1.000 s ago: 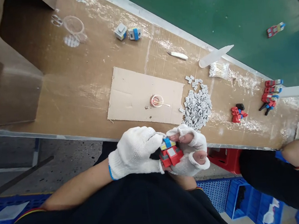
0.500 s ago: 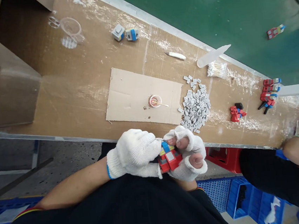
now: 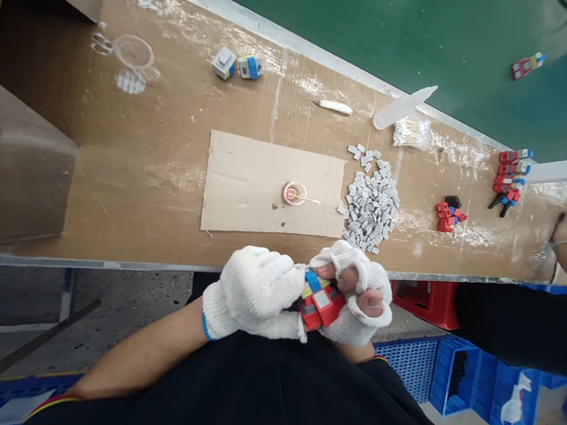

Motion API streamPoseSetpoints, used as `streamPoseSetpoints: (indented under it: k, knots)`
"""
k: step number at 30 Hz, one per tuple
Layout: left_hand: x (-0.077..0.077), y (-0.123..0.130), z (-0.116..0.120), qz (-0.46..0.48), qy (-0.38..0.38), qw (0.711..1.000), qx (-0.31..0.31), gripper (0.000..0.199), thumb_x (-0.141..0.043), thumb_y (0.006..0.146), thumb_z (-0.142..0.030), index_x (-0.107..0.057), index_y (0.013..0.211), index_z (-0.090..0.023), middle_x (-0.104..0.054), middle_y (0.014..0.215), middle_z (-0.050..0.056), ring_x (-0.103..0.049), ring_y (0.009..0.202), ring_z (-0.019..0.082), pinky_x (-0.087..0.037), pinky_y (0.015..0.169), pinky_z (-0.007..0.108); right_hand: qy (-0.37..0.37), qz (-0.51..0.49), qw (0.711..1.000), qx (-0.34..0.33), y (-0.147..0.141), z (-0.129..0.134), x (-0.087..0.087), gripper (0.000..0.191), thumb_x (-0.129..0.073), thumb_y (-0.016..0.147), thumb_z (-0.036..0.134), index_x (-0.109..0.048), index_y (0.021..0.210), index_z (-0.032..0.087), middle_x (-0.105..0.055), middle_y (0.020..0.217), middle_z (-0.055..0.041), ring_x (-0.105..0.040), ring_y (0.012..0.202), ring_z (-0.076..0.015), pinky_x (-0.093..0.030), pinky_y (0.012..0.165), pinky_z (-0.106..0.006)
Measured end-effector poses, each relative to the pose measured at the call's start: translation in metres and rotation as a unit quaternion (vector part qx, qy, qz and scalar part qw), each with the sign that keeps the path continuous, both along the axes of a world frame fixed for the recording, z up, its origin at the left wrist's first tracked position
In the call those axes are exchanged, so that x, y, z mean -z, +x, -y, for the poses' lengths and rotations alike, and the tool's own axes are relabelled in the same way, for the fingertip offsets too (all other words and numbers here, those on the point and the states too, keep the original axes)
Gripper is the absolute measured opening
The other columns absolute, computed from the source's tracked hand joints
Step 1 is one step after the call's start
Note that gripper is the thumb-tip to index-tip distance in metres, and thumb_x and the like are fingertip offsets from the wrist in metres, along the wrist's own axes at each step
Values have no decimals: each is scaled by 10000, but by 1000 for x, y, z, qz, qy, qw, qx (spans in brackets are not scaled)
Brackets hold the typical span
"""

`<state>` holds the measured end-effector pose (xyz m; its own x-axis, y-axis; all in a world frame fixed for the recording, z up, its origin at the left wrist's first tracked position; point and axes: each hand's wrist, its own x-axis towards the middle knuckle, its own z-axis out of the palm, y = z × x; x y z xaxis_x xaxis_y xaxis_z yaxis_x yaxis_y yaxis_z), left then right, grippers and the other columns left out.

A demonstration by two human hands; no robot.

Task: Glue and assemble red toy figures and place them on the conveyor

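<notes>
Both gloved hands grasp a red toy block [image 3: 320, 299] just off the near edge of the table [image 3: 158, 164]: the left hand [image 3: 254, 292] clenched on its left side, the right hand [image 3: 359, 292] cupping its right, near the grey pieces [image 3: 370, 207]

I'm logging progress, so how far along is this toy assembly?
Done: finished-looking red toys lie at the bench's right end. In hand: both gloved hands, left hand and right hand, grip one red toy with a grey tile on it. Left: a big pile of grey tiles.
</notes>
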<state>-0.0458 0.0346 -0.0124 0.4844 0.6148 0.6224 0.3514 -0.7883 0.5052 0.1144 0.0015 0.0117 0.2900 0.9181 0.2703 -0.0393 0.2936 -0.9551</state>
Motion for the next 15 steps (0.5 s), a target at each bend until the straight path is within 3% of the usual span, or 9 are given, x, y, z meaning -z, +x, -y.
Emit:
streamPoseSetpoints:
  k: [5,10,15]
  knots:
    - [0,-1,0,-7,2,1000,1,494,-629,1136,-654,-615,842,-258,-591,658,-13,-530,550,184,-347,539,377,-5,-2,1000,-9,2,1,1,469,-746,1128,627,-571,842,299,-609,755,-2,-594,632,-226,-529,520,-383]
    - [-1,0,0,-4,13,1000,-4,538,-501,1200,-618,-617,824,-251,-591,645,-6,-536,544,183,-370,535,376,-11,-15,1000,-9,1,1,-1,442,-752,1121,605,-587,852,296,-621,768,-2,-604,643,-221,-543,539,-378]
    - [1,-2,-2,6,-2,1000,6,510,-579,1150,-663,-611,841,-258,-606,674,-4,-522,554,190,-344,548,390,3,13,1000,-21,2,1,5,316,-629,1143,600,-637,1008,314,-593,831,3,-610,661,-224,-543,541,-374]
